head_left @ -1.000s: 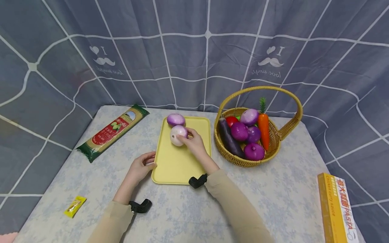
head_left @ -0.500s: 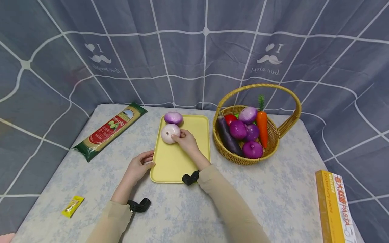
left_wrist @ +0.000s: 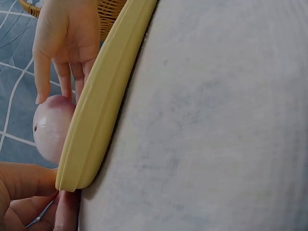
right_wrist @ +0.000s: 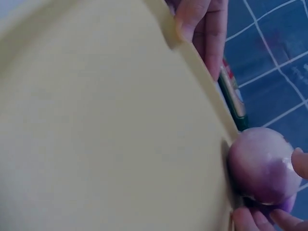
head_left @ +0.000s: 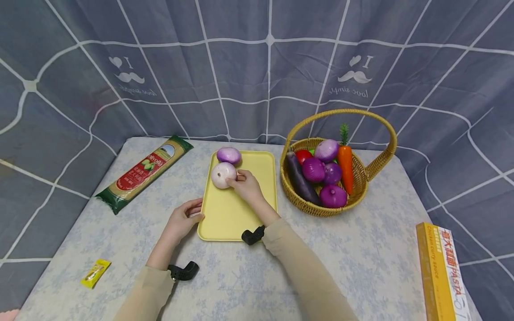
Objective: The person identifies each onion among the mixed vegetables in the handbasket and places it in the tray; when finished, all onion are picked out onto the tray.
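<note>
Onion (head_left: 223, 174) shifted slightly left toward tray (head_left: 237, 216) edge since earlier frame; right hand (head_left: 247, 186) fingers curled on it. Left hand (head_left: 184, 220) fingers pinch tray's near-left rim.

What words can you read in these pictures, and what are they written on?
"I" over a moustache, twice, on the grey curtain; the script beneath appears mirrored, seemingly "love simple".
"PASTA" and "Chicken curry sauce" on the yellow box.
Green pasta packet: red label too small to read.
Small yellow sachet: unreadable.
</note>
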`<state>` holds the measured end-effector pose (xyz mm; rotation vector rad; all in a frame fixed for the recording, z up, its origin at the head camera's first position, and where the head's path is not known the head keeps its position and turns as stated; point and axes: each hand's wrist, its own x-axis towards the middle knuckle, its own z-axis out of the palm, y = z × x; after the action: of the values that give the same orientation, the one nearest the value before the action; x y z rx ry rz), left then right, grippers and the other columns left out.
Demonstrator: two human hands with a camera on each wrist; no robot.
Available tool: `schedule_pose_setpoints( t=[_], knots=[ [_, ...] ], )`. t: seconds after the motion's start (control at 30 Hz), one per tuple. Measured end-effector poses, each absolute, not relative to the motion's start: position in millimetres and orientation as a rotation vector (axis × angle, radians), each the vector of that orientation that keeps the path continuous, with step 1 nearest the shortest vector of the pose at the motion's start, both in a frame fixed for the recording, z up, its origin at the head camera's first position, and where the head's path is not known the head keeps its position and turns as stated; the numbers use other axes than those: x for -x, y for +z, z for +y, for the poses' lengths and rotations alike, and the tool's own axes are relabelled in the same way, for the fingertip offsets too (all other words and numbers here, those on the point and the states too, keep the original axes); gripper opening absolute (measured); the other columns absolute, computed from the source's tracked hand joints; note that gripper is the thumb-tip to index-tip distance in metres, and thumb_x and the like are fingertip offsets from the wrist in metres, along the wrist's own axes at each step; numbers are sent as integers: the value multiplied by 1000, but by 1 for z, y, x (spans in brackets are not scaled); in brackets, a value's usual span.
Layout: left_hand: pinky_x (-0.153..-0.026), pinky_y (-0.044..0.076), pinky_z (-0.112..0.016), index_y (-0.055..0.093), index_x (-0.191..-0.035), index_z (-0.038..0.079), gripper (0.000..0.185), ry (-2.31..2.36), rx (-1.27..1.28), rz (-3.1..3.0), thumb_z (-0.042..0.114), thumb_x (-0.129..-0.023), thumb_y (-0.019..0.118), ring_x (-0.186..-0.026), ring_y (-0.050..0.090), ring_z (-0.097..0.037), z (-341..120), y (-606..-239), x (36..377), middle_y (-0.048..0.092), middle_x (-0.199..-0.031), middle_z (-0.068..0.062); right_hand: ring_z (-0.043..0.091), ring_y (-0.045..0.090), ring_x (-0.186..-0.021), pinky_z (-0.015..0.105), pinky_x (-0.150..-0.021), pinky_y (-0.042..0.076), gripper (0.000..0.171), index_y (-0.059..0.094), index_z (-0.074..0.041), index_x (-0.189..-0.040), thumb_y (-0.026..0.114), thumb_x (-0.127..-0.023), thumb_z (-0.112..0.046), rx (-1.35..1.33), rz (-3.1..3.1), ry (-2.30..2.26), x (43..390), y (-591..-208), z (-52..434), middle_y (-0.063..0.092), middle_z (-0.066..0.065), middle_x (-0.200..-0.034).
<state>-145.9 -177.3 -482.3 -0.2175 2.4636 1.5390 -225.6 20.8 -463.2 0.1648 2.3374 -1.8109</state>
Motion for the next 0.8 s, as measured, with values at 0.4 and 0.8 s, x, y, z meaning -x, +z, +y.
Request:
schedule_pose_setpoints(
  t=[0.4, 0.8],
  knots=[
    [-95, 55, -33, 46, -144, 1, 52, 1534, 231, 2475, 3, -94, 60, -124, 56, -33, -177, -485, 146, 57, -136, -22, 32, 54, -128, 40, -110, 45, 49, 55, 3, -134, 70, -90, -13, 51, 2390, -1878, 192, -419, 78, 58, 18, -136],
    [-90, 56, -25, 48, -143, -1, 51, 1549, 225, 2474, 1, -94, 60, -123, 57, -34, -177, -482, 145, 58, -134, -24, 26, 58, -123, 17, -98, 50, 37, 60, 0, -128, 66, -93, -8, 94, 2414, -2064, 156, -393, 162, 61, 17, -132]
  ],
)
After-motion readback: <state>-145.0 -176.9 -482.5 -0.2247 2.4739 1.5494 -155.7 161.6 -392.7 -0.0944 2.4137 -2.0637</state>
